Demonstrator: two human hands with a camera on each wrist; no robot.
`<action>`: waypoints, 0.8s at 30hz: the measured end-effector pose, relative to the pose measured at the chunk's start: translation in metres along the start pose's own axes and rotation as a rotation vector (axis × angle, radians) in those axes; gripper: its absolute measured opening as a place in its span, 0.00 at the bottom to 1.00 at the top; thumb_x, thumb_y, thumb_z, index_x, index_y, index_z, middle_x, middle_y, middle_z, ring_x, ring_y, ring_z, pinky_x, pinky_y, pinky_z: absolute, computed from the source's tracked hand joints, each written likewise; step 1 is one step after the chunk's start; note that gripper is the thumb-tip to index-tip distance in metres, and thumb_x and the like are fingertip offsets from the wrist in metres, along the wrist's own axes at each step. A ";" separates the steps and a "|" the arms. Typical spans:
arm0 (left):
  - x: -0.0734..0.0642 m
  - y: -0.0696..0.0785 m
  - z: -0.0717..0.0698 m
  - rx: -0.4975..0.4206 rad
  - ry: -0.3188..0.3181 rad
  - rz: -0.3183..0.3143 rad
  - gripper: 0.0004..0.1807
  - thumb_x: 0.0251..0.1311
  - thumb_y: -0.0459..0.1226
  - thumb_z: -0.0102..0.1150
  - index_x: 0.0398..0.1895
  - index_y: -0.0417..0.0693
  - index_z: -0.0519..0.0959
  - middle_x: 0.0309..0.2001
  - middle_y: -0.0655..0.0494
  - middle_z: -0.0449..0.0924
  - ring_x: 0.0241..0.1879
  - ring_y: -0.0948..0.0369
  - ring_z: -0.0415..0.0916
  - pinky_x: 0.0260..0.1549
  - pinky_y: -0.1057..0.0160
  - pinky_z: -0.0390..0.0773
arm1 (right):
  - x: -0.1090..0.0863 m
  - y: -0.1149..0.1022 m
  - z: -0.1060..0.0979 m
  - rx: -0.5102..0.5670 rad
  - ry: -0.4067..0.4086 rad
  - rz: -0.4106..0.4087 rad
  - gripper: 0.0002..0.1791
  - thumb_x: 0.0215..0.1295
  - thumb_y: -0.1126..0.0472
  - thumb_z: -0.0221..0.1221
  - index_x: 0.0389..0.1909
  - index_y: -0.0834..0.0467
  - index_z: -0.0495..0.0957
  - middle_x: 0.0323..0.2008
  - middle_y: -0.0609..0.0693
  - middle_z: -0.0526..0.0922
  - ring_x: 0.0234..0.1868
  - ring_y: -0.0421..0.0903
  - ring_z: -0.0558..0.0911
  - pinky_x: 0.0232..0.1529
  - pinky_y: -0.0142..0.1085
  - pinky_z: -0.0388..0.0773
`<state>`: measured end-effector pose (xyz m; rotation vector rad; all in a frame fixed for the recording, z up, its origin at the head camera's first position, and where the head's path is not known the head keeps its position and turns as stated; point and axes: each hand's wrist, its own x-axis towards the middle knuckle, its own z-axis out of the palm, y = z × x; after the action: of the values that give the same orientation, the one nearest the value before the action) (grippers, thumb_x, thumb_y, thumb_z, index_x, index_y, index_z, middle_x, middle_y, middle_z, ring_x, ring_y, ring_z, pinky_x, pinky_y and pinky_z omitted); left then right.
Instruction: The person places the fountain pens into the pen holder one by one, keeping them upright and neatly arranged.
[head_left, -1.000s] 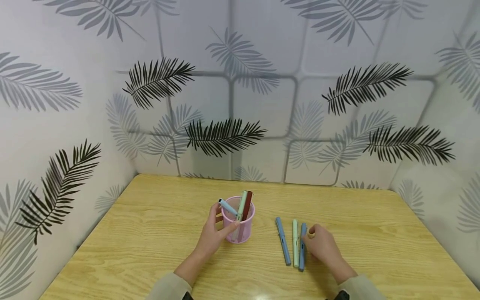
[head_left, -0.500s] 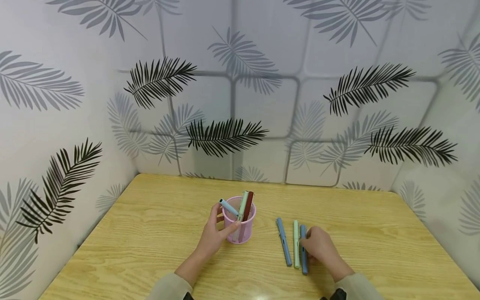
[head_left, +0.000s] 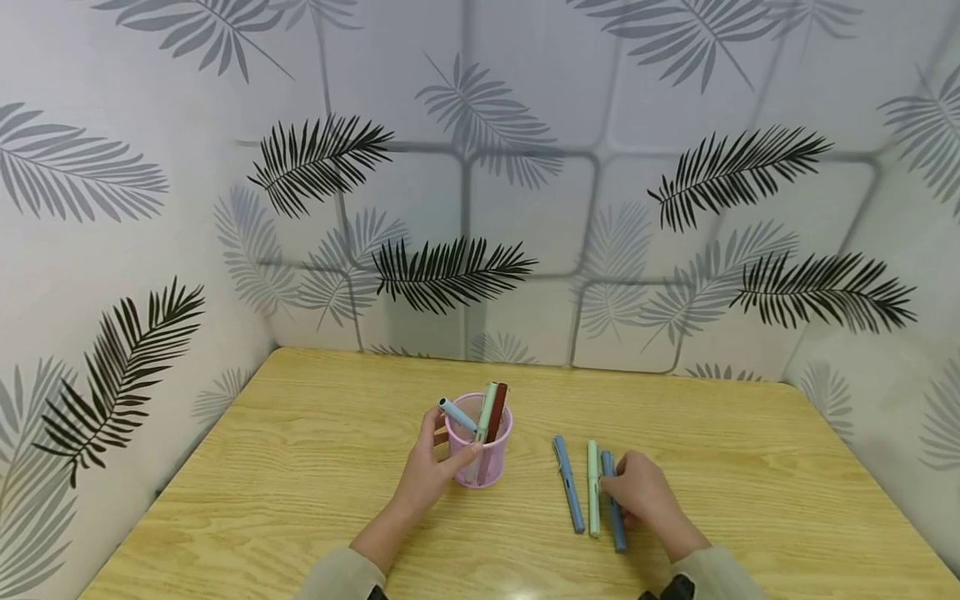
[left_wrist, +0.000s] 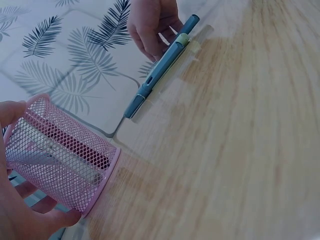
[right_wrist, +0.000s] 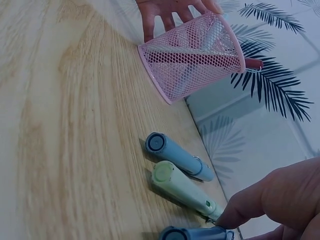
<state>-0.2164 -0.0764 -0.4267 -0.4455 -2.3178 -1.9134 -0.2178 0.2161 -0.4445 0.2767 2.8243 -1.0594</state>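
Note:
My left hand (head_left: 422, 479) grips a pink mesh pen holder (head_left: 492, 463), thumb on the near side and fingers round the left side. Inside it lean a light blue pen (head_left: 456, 414), a pale green pen (head_left: 487, 406) and a dark red pen (head_left: 497, 411). To the right, my right hand (head_left: 643, 487) pinches the upper part of a blue pen (head_left: 617, 529) on the table. Its fingertips partly cover that pen. Just left of it lies a green pen (head_left: 593, 500), and farther left another blue pen (head_left: 569, 487).
The wooden table (head_left: 315, 433) extends round both hands. Behind it stands a pale wall (head_left: 525, 317) printed with leaves, with further leaf-patterned walls on the left and right sides.
The blue pen at my right hand has turned, its near end swinging right, away from the green pen. My right fingers have closed in on it. The left hand and pen holder stay put.

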 end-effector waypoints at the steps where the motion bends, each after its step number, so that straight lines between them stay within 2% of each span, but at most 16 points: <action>1: 0.000 0.000 0.000 0.000 0.000 0.000 0.37 0.58 0.35 0.60 0.67 0.37 0.53 0.59 0.34 0.60 0.55 0.40 0.63 0.50 0.41 0.68 | 0.000 0.001 0.000 0.001 -0.001 0.002 0.11 0.57 0.66 0.57 0.34 0.70 0.68 0.20 0.55 0.71 0.14 0.43 0.72 0.14 0.32 0.73; 17: 0.000 -0.001 0.001 0.020 0.005 -0.010 0.37 0.58 0.36 0.60 0.67 0.38 0.53 0.60 0.35 0.60 0.55 0.41 0.64 0.49 0.44 0.70 | -0.004 0.001 -0.006 0.066 0.029 -0.021 0.19 0.55 0.66 0.53 0.46 0.73 0.67 0.20 0.55 0.73 0.12 0.43 0.71 0.12 0.34 0.73; 24: 0.000 -0.001 0.002 0.024 0.002 -0.027 0.38 0.59 0.37 0.60 0.68 0.39 0.52 0.61 0.35 0.60 0.56 0.41 0.63 0.50 0.44 0.70 | -0.008 -0.002 -0.009 0.159 0.079 -0.073 0.18 0.58 0.65 0.53 0.47 0.71 0.66 0.27 0.58 0.75 0.13 0.43 0.71 0.13 0.36 0.72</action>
<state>-0.2170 -0.0744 -0.4282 -0.4119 -2.3539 -1.8950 -0.2111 0.2199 -0.4355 0.2366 2.8422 -1.3203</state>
